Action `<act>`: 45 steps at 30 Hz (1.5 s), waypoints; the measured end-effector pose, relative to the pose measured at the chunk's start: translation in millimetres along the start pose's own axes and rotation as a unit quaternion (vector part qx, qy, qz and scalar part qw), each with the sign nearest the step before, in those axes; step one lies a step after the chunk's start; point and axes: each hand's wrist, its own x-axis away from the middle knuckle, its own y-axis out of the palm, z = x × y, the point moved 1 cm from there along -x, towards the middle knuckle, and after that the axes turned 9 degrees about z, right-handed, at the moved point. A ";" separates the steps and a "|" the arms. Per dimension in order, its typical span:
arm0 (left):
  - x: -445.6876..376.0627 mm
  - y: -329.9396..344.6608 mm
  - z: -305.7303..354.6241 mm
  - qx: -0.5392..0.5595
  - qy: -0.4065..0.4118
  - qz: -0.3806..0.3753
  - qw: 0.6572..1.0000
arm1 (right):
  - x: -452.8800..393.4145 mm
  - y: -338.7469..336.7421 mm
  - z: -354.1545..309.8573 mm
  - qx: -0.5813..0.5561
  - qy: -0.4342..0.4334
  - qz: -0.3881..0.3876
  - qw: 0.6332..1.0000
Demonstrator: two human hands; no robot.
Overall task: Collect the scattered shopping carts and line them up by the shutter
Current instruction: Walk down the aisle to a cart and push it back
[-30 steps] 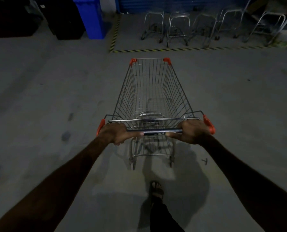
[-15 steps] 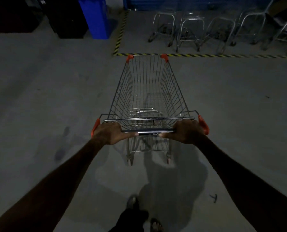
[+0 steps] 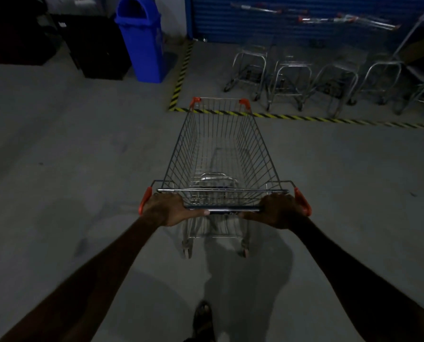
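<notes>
A dim concrete floor (image 3: 82, 149) runs to a blue shutter (image 3: 267, 18). The cart (image 3: 221, 154) stands nose-first at the striped line (image 3: 304, 117) before the shutter, other carts (image 3: 292, 80) just beyond it. Empty, stiff wire on wheels, it should roll lightly; the handle (image 3: 224, 210) is the place to hold. The left hand (image 3: 166, 209) and right hand (image 3: 277, 211) each wrap around it.

Dim corners, cropped edges

The parked carts (image 3: 290, 80) by the shutter (image 3: 280, 18) blur into bare frames, the rightmost cut off by the edge. Both forearms leave the bottom edge. The dark boxes (image 3: 92, 45) at top left are unreadable.
</notes>
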 end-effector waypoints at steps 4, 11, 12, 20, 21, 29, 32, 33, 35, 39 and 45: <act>-82.6 -23.8 -20.2 -0.012 0.000 -0.007 1.000 | -84.1 -19.1 -2.3 0.005 -0.012 0.008 1.000; -239.7 -59.3 -54.0 -0.023 -0.012 -0.003 1.000 | -240.5 -54.6 3.3 -0.007 -0.029 -0.002 1.000; -263.4 -66.2 -58.5 -0.025 -0.015 0.005 1.000 | -267.8 -56.7 6.9 -0.007 -0.028 0.006 1.000; -442.0 -139.3 -84.2 -0.021 -0.044 0.011 0.999 | -476.1 -92.2 26.4 0.000 -0.032 0.024 0.999; -462.0 -146.6 -86.6 -0.020 -0.044 0.009 0.999 | -501.2 -94.1 30.2 -0.001 -0.029 0.017 0.999; -617.7 -197.7 -115.9 -0.008 -0.066 0.011 0.998 | -666.3 -140.0 33.5 0.025 -0.055 0.012 0.998; -676.1 -214.1 -132.1 -0.016 -0.067 0.016 0.998 | -726.9 -147.5 33.5 0.020 -0.051 0.019 0.998; -695.5 -220.3 -136.7 -0.017 -0.062 0.015 0.998 | -746.5 -151.7 32.7 0.011 -0.051 0.017 0.998; -736.4 -236.3 -145.7 -0.023 -0.048 0.016 0.998 | -787.0 -164.3 30.0 -0.001 -0.046 0.009 0.999; -825.2 -267.1 -168.6 -0.019 -0.041 0.031 0.998 | -871.6 -191.7 24.5 -0.002 -0.029 0.003 1.000; -946.1 -305.8 -191.6 -0.002 -0.026 0.017 1.000 | -982.1 -222.9 27.2 -0.034 -0.027 -0.004 0.999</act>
